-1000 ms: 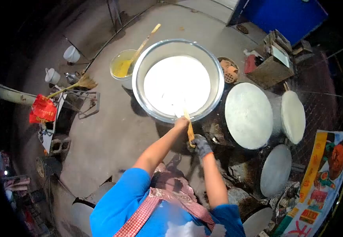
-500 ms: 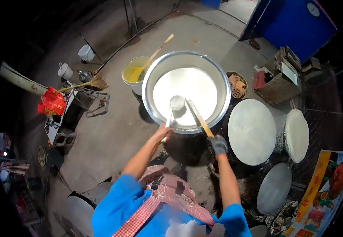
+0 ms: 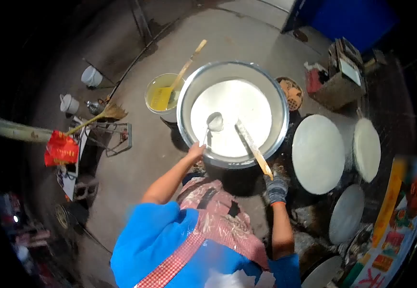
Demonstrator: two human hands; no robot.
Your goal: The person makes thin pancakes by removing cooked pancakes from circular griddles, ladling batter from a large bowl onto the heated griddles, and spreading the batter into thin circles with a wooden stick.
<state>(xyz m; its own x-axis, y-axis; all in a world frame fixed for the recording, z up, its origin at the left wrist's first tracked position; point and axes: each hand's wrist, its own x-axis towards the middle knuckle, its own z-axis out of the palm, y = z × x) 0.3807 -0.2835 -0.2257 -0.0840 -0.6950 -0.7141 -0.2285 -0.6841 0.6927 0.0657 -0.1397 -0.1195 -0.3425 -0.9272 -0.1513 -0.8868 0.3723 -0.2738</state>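
Note:
My bare left hand (image 3: 197, 151) is closed around the handle of a ladle (image 3: 214, 121). The ladle's bowl hangs over the white batter (image 3: 237, 103) in a big metal pot (image 3: 183, 108); whether it touches the batter I cannot tell. In a grey glove, my right hand (image 3: 276, 190) grips the end of a long wooden spatula (image 3: 255, 150). Its batter-coated blade slants over the pot's near rim, tip above or in the batter, to the right of the ladle.
Left of the pot stands a bucket (image 3: 149, 105) of yellow liquid with a wooden-handled brush (image 3: 184, 69) in it. Round pale griddles (image 3: 318, 154) sit close on the right. Behind them are a basket of perforated bricks (image 3: 292, 93) and a boxy stand (image 3: 338, 91). A broom (image 3: 110, 113) lies left.
My view has shifted slightly. The ladle and spatula tip are farther apart, and the ladle's bowl is tilted differently. My right hand has drawn back toward my body. Both hands keep their holds.

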